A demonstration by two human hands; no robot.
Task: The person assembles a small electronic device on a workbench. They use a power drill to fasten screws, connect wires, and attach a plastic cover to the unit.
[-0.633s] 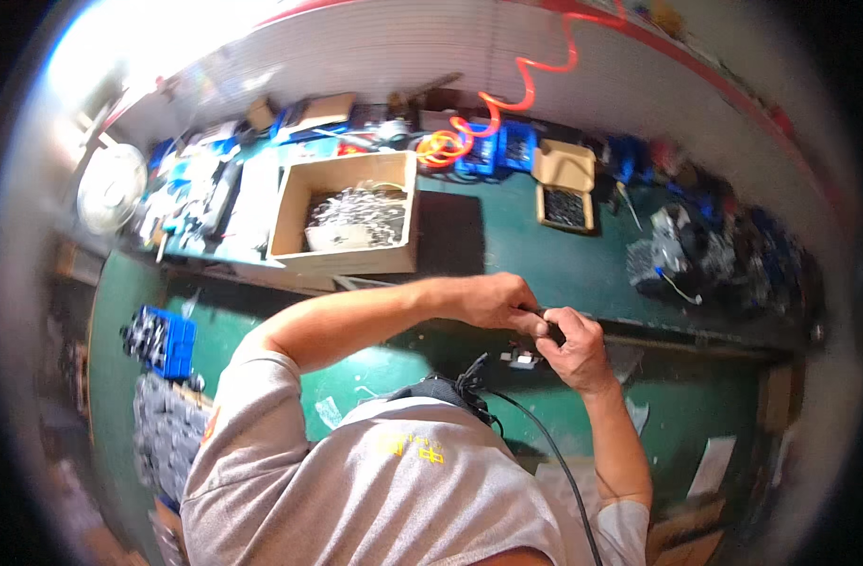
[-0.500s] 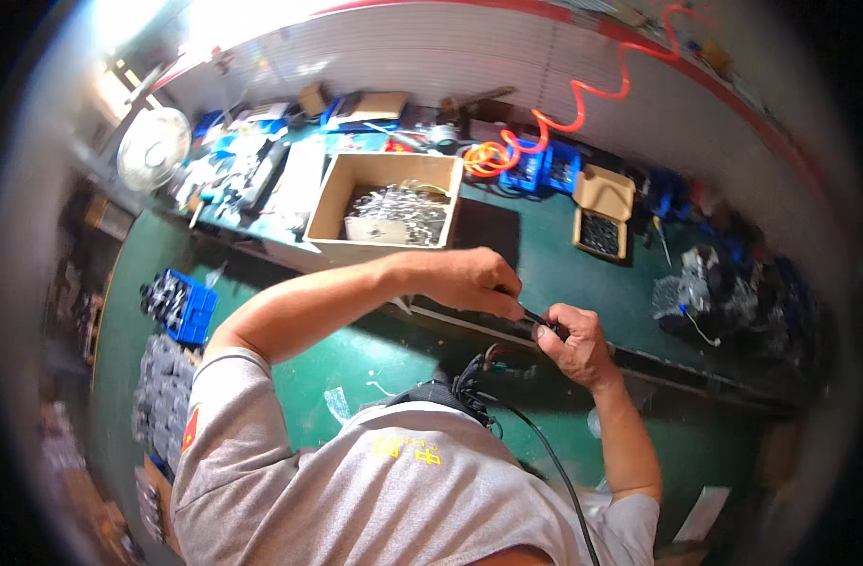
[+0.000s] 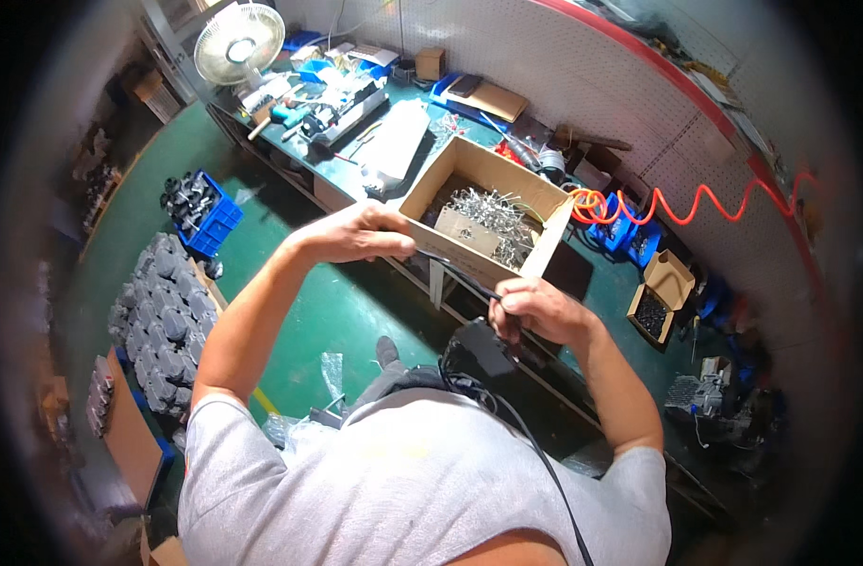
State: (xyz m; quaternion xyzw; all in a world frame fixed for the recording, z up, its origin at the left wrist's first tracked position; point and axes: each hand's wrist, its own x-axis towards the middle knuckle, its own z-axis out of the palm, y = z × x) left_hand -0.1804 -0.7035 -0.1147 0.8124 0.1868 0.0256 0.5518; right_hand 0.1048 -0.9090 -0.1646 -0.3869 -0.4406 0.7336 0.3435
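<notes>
A thin black cable (image 3: 469, 279) stretches between my two hands, just in front of a cardboard box (image 3: 551, 243). My left hand (image 3: 365, 233) is closed, thumb and fingers pinched at the cable's left end, beside the box's near left corner. At the other end my right hand (image 3: 540, 309) grips the cable with curled fingers. Below that hand hangs a black boxy piece (image 3: 483, 346); whether it joins the held cable I cannot tell. Inside the box lies a tangled heap of small silvery metal parts (image 3: 496, 219) beside a cardboard piece.
A fan (image 3: 240, 45) stands at the bench's far left, near scattered tools. An orange coiled hose (image 3: 705, 203) runs above blue bins (image 3: 630, 236) and an open small carton (image 3: 670, 276). On the floor at left are a blue crate (image 3: 215, 224) and stacked grey housings (image 3: 167, 321).
My hands have moved apart, the left one going left, and the cable now spans between them. The view has turned, so the bench runs more diagonally.
</notes>
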